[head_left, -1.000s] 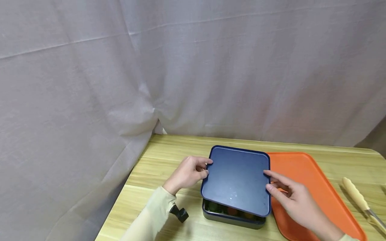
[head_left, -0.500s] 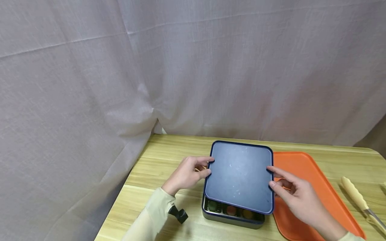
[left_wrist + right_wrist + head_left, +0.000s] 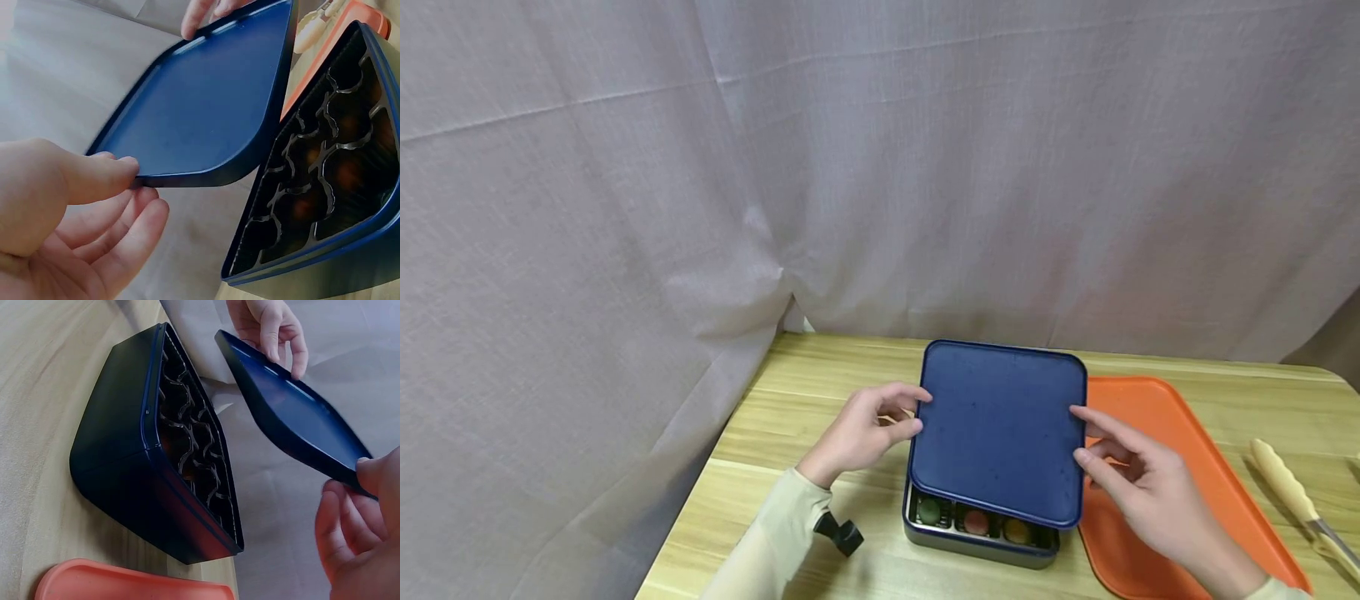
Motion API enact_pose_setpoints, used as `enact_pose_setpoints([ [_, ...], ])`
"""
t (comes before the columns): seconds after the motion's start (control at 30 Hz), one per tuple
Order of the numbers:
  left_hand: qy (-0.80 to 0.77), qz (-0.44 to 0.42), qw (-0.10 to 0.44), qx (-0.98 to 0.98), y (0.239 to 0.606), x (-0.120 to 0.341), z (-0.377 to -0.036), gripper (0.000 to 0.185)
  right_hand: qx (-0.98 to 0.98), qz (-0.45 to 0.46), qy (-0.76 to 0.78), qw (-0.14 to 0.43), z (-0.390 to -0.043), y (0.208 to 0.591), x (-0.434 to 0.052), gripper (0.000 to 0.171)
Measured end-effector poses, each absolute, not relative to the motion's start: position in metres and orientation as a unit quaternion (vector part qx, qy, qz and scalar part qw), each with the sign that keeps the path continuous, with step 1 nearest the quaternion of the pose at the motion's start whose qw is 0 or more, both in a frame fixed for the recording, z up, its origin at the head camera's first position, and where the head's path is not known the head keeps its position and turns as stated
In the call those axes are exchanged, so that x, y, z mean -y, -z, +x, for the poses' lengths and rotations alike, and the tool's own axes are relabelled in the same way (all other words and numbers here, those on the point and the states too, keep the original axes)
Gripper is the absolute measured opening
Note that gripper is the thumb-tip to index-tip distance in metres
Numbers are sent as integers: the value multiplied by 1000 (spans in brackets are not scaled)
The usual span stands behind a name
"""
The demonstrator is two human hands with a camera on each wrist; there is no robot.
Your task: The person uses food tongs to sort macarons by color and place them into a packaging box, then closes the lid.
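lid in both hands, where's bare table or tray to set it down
The orange tray right of the tin lies bare except where the right hand hovers over its near-left part. Bare wood also shows behind the left hand, toward the curtain. Tighter: the strip between tray and tongs, and the near-left wood by the black clip. Both hands hold the lid.

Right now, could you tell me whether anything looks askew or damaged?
Only the lid: both hands hold it tilted above the tin, not seated. No damage or spill shows.
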State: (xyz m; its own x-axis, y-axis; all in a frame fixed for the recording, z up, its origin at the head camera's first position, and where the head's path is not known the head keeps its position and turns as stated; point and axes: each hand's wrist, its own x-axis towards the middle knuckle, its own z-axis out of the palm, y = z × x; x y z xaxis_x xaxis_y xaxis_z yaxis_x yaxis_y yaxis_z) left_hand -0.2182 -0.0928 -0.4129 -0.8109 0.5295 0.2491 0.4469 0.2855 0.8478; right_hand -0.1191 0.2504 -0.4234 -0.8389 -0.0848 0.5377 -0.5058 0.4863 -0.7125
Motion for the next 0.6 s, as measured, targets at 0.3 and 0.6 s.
enact_pose_setpoints([
  [0.3,-559,290,2,-777,413,91,-216,36,806,160,-516,243,-119,417,-249,61],
  [0.6,-563,298,-50,-770,416,91,-214,23,823,149,-457,303,-118,418,-248,38],
])
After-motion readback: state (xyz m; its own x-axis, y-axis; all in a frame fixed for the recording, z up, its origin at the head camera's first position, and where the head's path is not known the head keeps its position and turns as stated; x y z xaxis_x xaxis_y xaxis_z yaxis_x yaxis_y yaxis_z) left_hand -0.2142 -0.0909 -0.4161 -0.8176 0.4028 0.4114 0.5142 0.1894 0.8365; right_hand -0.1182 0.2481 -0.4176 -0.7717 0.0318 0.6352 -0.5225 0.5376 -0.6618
